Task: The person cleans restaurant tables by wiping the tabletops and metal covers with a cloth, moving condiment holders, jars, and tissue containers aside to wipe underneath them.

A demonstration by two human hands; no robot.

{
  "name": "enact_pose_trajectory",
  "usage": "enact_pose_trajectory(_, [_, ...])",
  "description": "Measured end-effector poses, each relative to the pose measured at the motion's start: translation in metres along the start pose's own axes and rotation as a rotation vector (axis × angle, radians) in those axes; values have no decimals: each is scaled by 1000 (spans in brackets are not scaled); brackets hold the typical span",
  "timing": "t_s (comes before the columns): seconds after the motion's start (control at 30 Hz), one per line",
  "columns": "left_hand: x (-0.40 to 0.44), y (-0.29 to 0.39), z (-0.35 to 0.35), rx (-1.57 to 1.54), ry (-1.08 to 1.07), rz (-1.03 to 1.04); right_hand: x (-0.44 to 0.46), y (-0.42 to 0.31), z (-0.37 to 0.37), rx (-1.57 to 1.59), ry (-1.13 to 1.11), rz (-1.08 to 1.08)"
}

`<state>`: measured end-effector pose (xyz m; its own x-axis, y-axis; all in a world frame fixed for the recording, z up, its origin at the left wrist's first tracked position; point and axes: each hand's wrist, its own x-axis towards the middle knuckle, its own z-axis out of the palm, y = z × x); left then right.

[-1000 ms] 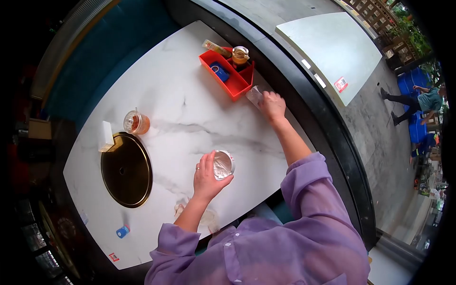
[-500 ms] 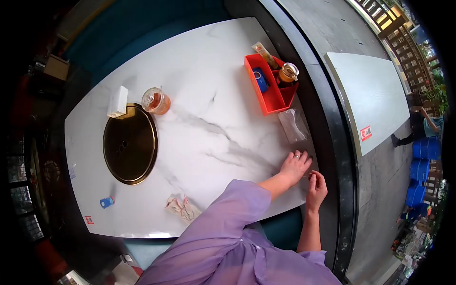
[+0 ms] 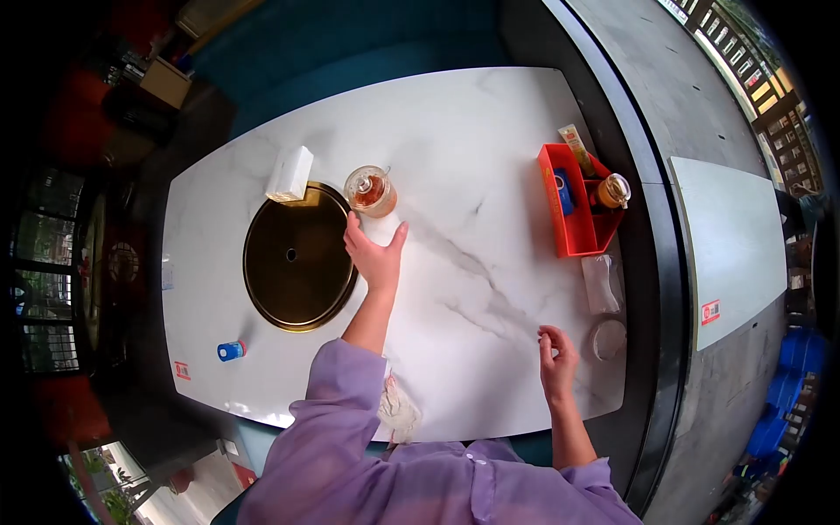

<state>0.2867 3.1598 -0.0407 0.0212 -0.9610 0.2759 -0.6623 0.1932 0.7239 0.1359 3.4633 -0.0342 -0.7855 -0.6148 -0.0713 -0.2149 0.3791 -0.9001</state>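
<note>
My left hand (image 3: pixel 374 255) reaches over the marble-patterned table with thumb and fingers spread, holding nothing. Just beyond its fingertips stands a glass jar (image 3: pixel 376 194) with a lid and reddish contents. Beside that hand, a round dark-gold plate (image 3: pixel 293 284) lies on the tabletop. My right hand (image 3: pixel 558 360) hovers near the right end, fingers curled and pressed together; whatever they may hold is too small to make out. To its right are a clear round dish or lid (image 3: pixel 608 339) and a clear plastic-wrapped packet (image 3: pixel 602 284).
A red divided caddy (image 3: pixel 573 232) holds a small jar (image 3: pixel 612 191), a blue item and a tube-like packet. A white tissue box (image 3: pixel 290 174) touches the plate's far edge. A small blue bottle (image 3: pixel 231 351) and a crumpled cloth (image 3: pixel 398 411) lie nearer me.
My left hand has swung left from the table's right end to the glass jar, uncovering the clear round piece. My right hand stays near the right end, still curled. The view has shifted left.
</note>
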Motion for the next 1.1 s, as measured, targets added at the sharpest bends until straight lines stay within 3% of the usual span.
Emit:
enact_pose_trajectory(0.13, [61, -73, 31, -132, -146, -19, 0, -7, 37, -112, -110, -17])
enact_pose_trajectory(0.23, [80, -74, 51, -376, -248, 87, 6, -7, 45, -225, -159, -8])
enact_pose_trajectory(0.5, [79, 64, 152, -11, -586, 205, 31, 8, 41, -306, -246, 58])
enact_pose_trajectory(0.73, [82, 115, 219, -72, -568, 163, 40, -3, 47, -288, -315, 146])
enact_pose_trajectory(0.77, [87, 108, 221, -141, -559, 197, 39, -5, 56, -284, -308, -21])
enact_pose_trajectory(0.8, [92, 102, 219, -213, -546, 229, 39, -13, 65, -278, -298, -190])
enact_pose_trajectory(0.83, [95, 94, 214, -256, -512, 232, 41, -20, 76, -271, -307, -189])
enact_pose_trajectory(0.9, [106, 83, 190, -337, -495, 249, 60, -45, 101, -239, -344, -527])
enact_pose_trajectory(0.97, [117, 72, 148, -460, -446, 305, 84, -56, 124, -235, -282, -569])
enact_pose_trajectory(1.1, [131, 46, 22, -327, -386, 312, 104, -81, 150, -246, -342, -548])
